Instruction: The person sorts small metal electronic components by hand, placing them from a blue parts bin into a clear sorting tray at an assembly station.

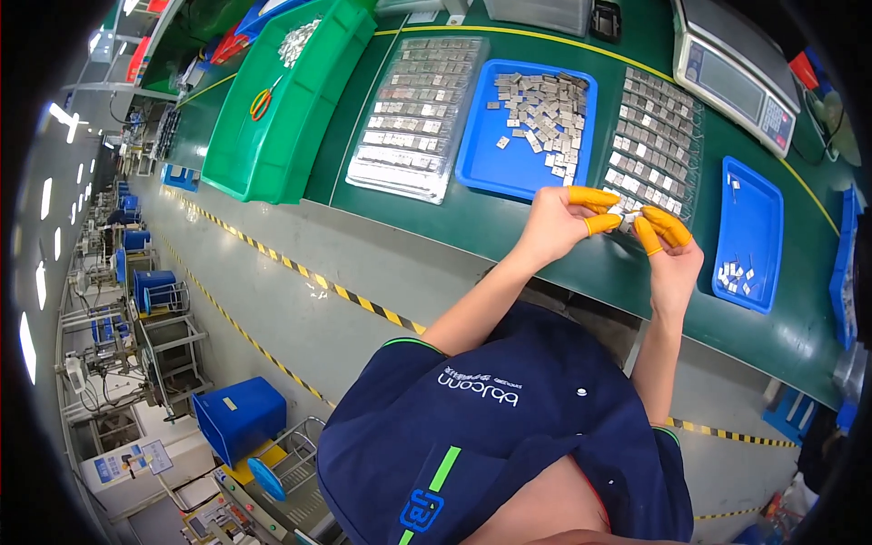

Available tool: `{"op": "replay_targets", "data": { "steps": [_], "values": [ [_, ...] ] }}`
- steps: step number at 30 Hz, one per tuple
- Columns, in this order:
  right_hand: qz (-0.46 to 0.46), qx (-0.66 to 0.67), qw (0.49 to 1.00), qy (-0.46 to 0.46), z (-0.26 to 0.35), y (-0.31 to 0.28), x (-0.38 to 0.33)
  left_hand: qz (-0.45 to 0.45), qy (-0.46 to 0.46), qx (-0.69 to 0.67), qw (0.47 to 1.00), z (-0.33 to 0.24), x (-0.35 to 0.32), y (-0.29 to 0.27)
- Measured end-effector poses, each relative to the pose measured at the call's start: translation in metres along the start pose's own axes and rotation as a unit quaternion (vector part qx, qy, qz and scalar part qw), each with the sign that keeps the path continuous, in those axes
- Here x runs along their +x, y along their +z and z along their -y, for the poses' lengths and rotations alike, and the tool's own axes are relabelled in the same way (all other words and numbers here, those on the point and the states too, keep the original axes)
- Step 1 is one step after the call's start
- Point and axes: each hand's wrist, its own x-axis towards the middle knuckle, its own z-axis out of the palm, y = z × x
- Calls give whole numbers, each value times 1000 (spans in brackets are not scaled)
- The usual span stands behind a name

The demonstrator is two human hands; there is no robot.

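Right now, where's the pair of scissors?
In the head view, the scissors with red and yellow handles lie inside the green bin at the upper left of the green bench, left of the clear tray of metal parts.

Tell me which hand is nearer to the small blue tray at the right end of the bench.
Right. The right hand is just left of the small blue tray, with only a strip of green bench between them. The left hand sits further left, beyond the right hand.
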Motion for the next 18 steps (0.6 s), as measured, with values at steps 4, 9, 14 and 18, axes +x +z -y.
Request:
{"op": "replay_targets", "data": {
  "steps": [4,9,14,18],
  "values": [
    [-54,-30,998,-12,3,6,-4,40,41,-44,997,4,4,5],
    [-49,-30,998,15,4,7,-1,17,7,-10,1000,3,-1,-2],
    [-45,18,998,33,5,9,-2,34,2,-26,999,2,0,-5],
    [-51,7,998,33,9,5,-5,40,12,-21,999,5,0,-3]
  ]
}}
